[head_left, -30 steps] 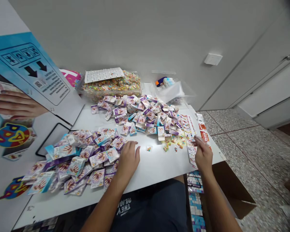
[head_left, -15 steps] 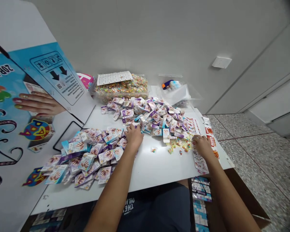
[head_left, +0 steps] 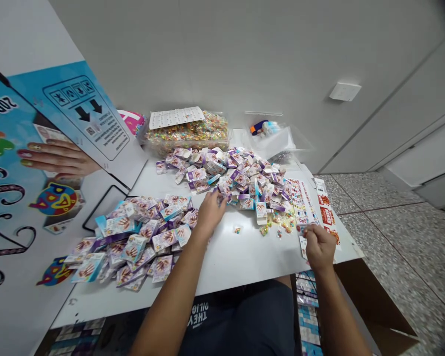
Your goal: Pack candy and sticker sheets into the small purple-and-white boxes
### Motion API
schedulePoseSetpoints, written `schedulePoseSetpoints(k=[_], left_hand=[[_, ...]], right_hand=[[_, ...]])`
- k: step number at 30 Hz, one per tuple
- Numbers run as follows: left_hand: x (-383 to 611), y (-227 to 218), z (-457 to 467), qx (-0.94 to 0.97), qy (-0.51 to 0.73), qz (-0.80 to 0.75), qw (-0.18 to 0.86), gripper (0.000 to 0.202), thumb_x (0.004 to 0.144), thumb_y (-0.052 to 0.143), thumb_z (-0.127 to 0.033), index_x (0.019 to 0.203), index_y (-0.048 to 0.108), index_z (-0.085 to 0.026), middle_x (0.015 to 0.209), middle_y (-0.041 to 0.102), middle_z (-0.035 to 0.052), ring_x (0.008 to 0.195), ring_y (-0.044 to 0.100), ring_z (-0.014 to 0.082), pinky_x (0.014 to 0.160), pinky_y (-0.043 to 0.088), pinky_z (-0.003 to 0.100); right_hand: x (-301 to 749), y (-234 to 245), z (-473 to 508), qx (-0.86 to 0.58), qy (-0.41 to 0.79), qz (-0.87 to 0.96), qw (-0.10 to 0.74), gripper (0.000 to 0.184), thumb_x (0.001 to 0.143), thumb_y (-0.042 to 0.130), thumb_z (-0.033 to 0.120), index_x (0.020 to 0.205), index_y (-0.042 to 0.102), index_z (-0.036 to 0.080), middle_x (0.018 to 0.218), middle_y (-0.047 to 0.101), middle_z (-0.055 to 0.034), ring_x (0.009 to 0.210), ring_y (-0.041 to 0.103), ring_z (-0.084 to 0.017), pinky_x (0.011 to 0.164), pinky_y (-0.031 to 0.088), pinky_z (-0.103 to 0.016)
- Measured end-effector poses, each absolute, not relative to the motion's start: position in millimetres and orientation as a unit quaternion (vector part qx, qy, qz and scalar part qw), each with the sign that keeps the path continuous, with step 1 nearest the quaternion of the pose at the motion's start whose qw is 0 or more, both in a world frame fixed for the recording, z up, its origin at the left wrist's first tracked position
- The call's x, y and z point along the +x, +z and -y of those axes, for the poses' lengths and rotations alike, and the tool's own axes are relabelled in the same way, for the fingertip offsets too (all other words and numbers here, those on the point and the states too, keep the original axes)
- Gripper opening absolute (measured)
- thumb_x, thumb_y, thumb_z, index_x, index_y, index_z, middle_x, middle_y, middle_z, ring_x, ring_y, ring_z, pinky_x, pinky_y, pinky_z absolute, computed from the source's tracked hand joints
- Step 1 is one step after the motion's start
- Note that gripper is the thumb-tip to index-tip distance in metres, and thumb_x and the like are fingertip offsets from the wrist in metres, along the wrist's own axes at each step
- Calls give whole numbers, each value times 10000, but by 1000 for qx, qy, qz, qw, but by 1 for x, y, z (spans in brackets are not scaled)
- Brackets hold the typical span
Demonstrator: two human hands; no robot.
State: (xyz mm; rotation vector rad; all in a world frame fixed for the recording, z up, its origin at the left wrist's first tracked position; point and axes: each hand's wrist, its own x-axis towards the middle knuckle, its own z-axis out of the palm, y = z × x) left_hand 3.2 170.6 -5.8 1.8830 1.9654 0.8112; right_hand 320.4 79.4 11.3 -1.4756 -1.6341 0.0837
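My left hand (head_left: 210, 211) is at the front edge of a heap of small printed boxes (head_left: 241, 178), many with their flaps open. Its fingers are curled on a small white and purple box (head_left: 224, 189), partly hidden by the hand. My right hand (head_left: 321, 245) is closed in a pinch above printed sheets (head_left: 300, 198) at the table's right side. Something small and reddish shows at its fingertips, too small to make out. Small clear packets of coloured beads (head_left: 287, 225) lie between my hands, with a single bead packet (head_left: 237, 230) apart from them.
A second heap of boxes (head_left: 148, 242) covers the table's left side. Behind stand a clear tub of bead packets (head_left: 193, 141) and another clear tub (head_left: 278, 141). A large printed carton (head_left: 107, 133) rises at left. An open cardboard box (head_left: 374, 301) is below right.
My left hand has moved slightly right along the box heap. My right hand has drawn back toward me from the printed sheets and its fingers have closed.
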Motion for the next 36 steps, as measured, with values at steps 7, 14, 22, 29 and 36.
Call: schedulePoseSetpoints(k=[7,14,22,29,36], left_hand=[[14,2,-99,618,330,-692,174,230,906,579,-384,799,434,-241,785,534,-1,755,558,195,713,426,298],[48,-18,-9,447,504,-545,499,317,913,604,-418,900,329,-261,854,499,-36,771,554,142,757,468,268],[40,-15,10,554,393,-559,475,556,913,610,-324,1409,371,-252,1375,557,141,1274,556,279,1102,405,456],[22,15,1,579,390,-451,556,314,858,626,-304,1163,615,-231,1091,594,73,1050,571,239,946,464,362],[17,4,8,388,374,-412,734,451,763,638,-574,882,675,-140,656,595,31,616,512,166,598,392,290]], right_hand=[[272,15,-36,-507,257,701,431,317,950,532,281,714,729,203,694,748,-48,623,703,-195,583,538,-280],[236,9,-5,-503,390,659,402,424,968,586,322,1375,616,208,712,716,1,574,621,-148,564,521,-251],[205,16,-9,-532,387,582,478,252,1018,528,404,1070,657,194,753,673,-23,639,640,-157,611,524,-263],[192,32,-3,-532,364,519,561,191,1003,582,349,1162,607,247,1021,687,-60,775,683,-163,695,584,-288],[205,48,-1,-454,449,590,494,191,995,603,296,1183,604,265,984,677,-43,857,674,-175,736,576,-288]])
